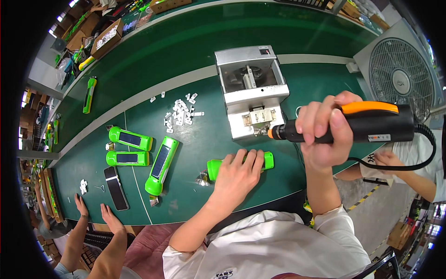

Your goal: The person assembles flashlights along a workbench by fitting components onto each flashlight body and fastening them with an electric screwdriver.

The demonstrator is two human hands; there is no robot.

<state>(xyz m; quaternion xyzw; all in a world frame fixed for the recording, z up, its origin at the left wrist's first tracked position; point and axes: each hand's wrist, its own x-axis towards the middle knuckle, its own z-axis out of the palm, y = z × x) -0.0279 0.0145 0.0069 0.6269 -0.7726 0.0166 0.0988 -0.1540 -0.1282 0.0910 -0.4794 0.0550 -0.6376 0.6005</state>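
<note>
My right hand (325, 130) is closed round a black and orange electric screwdriver (395, 123), held level. The screwdriver's tip is at the front ledge of a silver screw feeder (254, 94); whether a screw sits on the tip is too small to tell. My left hand (238, 176) lies over a green flashlight (214, 169) on the bench, its fingers bent across the body. A clear and silvery part (202, 178) shows at the flashlight's left end.
Left of me lie several green flashlights (161, 162) with dark panels, a phone (116, 188) and a pile of small white parts (181, 112). A co-worker's hands (111, 218) rest at the bench edge. A fan (400, 74) stands far right; the screwdriver's cable (432, 153) loops below it.
</note>
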